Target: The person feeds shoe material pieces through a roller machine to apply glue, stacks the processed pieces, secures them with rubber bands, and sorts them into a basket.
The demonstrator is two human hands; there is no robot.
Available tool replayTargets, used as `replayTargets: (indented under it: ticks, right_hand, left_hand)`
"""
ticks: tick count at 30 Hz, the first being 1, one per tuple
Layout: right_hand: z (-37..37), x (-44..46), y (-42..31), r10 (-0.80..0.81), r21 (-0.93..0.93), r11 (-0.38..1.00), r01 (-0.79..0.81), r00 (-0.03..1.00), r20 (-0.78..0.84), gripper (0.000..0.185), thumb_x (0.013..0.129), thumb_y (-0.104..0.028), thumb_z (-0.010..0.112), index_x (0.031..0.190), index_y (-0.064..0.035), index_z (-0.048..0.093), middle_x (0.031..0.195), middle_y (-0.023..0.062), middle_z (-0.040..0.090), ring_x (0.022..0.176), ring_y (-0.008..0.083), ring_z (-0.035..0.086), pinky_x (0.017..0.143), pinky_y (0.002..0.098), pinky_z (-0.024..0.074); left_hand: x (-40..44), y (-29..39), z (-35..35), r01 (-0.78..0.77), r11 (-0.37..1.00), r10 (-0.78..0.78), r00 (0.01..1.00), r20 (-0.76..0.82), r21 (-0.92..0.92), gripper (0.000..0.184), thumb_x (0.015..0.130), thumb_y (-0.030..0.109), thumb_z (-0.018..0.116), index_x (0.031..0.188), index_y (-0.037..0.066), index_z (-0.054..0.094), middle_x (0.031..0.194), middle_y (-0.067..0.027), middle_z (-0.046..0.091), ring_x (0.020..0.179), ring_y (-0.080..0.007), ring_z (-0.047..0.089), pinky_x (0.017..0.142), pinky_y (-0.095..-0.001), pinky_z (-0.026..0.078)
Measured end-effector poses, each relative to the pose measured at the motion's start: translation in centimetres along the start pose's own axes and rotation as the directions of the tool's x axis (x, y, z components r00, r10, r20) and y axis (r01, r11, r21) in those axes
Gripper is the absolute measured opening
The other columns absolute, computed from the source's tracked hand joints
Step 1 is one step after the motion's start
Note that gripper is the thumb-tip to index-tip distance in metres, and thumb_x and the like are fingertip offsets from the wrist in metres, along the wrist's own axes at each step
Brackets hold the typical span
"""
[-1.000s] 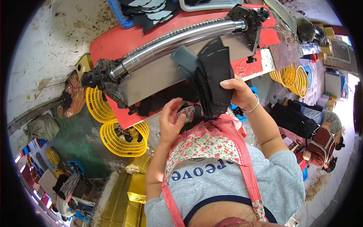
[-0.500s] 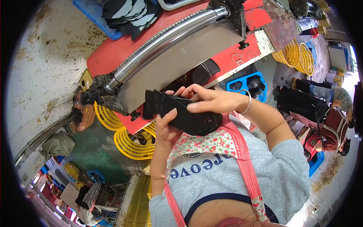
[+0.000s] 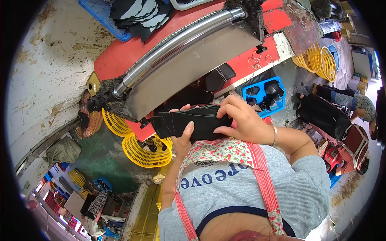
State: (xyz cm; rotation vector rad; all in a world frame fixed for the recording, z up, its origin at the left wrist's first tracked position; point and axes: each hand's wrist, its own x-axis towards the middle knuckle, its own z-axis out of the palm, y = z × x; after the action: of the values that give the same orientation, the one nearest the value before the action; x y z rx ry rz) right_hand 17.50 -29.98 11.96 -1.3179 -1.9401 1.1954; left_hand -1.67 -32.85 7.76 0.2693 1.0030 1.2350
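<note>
A stack of thin, flat black pieces [image 3: 172,125], fanned out at its left end, is held between my two hands just in front of the apron [image 3: 217,152]. My left hand [image 3: 183,138] grips the stack from below, with its thumb on the near face and fingertips showing over the far edge. At the stack's right end my right hand [image 3: 248,123] pinches the pieces between thumb and bent fingers. Part of the stack is hidden behind these fingers. What the pieces are made of I cannot tell.
Beyond my hands, a machine with a chrome bar [image 3: 177,46] and a metal plate [image 3: 193,66] spans the red table [image 3: 116,60]. More black pieces lie in a blue tray [image 3: 120,35] and a blue crate [image 3: 263,93]. Yellow baskets [image 3: 146,150] stand left; another person [image 3: 364,108] is right.
The stack has turned flatter and its pieces are fanned wider to the left. My right hand has moved right and down, from the stack's top to its right end.
</note>
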Motion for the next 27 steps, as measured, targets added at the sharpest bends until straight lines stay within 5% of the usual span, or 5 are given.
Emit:
replayTargets:
  ticks: [7,14,20,23,27]
  right_hand:
    - [0.5,-0.9,0.5,0.135,0.215,0.962,-0.167,0.979,0.153,0.021,0.071,-0.007,0.074,0.077,-0.0029,0.054,0.071,0.0062,0.055,0.061,0.0157,0.056,0.055,0.0275,0.0447]
    - [0.6,-2.2,0.9,0.367,0.661,0.551,-0.509,0.86,0.356,0.02,0.075,-0.005,0.074,0.079,-0.0028,0.055,0.071,-0.003,0.053,0.065,0.0032,0.049,0.057,0.0174,0.0395]
    - [-0.3,-2.3,1.0,0.337,0.595,0.54,-0.595,0.801,0.495,0.019,0.078,-0.007,0.072,0.081,-0.0027,0.054,0.068,-0.0048,0.049,0.063,0.0023,0.046,0.057,0.0185,0.0379]
    - [-0.6,-2.8,1.0,0.346,0.569,0.48,-0.667,0.741,0.576,0.019,0.081,-0.012,0.07,0.08,-0.0028,0.053,0.066,-0.0048,0.048,0.062,0.002,0.045,0.056,0.0189,0.0372]
    - [-0.5,-2.4,1.1,0.328,0.534,0.607,-0.589,0.797,0.507,0.022,0.082,-0.017,0.07,0.077,-0.002,0.056,0.066,-0.0044,0.05,0.062,0.0017,0.046,0.055,0.0193,0.0386]
  left_hand:
    - [-0.4,-1.3,-1.9,-0.198,0.923,0.178,0.98,0.091,0.33,0.045,0.075,-0.003,0.06,0.115,0.001,0.04,0.113,-0.0151,0.051,0.1,-0.0217,0.055,0.091,-0.0333,0.043]
    - [-0.4,-1.8,-3.5,-0.173,0.889,0.111,0.98,0.166,0.424,0.033,0.073,-0.002,0.062,0.102,0.001,0.046,0.1,-0.0115,0.055,0.089,-0.0146,0.053,0.083,-0.0294,0.043]
    - [-1.0,-2.0,-2.7,-0.159,0.94,0.109,0.979,0.174,0.301,0.034,0.075,-0.002,0.062,0.106,0.0,0.048,0.1,-0.0085,0.055,0.088,-0.0133,0.054,0.082,-0.0282,0.045]
    - [-1.6,-1.8,-0.9,-0.024,0.962,0.088,0.97,-0.227,0.271,0.037,0.077,-0.001,0.061,0.112,0.001,0.047,0.102,-0.0072,0.055,0.09,-0.0124,0.054,0.083,-0.0275,0.045]
    - [-1.5,-1.6,-1.2,0.01,0.959,0.033,0.988,-0.148,0.282,0.041,0.078,-0.001,0.06,0.116,0.0,0.045,0.106,-0.0071,0.054,0.092,-0.0121,0.054,0.088,-0.027,0.043]
